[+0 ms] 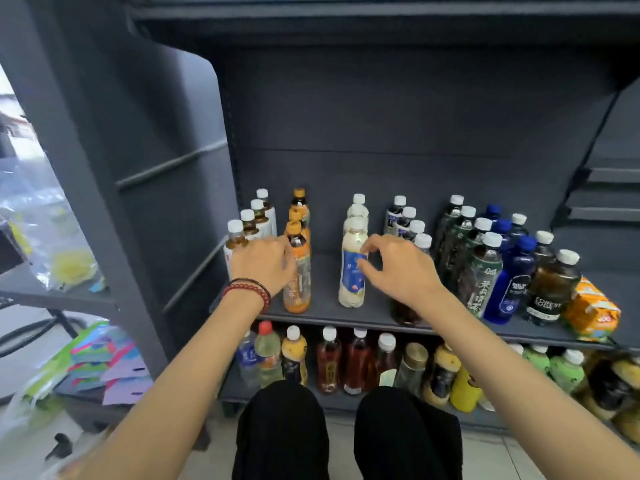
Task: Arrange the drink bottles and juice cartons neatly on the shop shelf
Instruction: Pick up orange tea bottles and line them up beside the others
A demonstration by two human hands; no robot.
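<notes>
Beyond black-clad knees (284, 427), loosely curled right hand (398, 268) touches upright milky blue-labelled plastic bottle (351, 275) leftward; left hand (265, 261) clasps orange-capped tea bottle (299, 285).

Left hand (265, 261) at front orange-cap bottle (297, 271), right hand (398, 268) at front milky bottle (352, 271); can't tell if either has hold.
- Between the grips: bare lane of shelf (323, 292), open front to back.
- Behind each grip: same-row bottles packed tight, no way through.
- Outboard of left grip: white-cap tea row (249, 223) just beside, then side panel (194, 216).
- Outboard of right grip: dark white-cap row (410, 220) close, and one dark bottle (403, 313) under the wrist.
- Farther out that side: green-label row (479, 271), blue bottles (512, 278), juice carton (588, 310) at the shelf edge.
- Above the grips and toward the person: open.
</notes>
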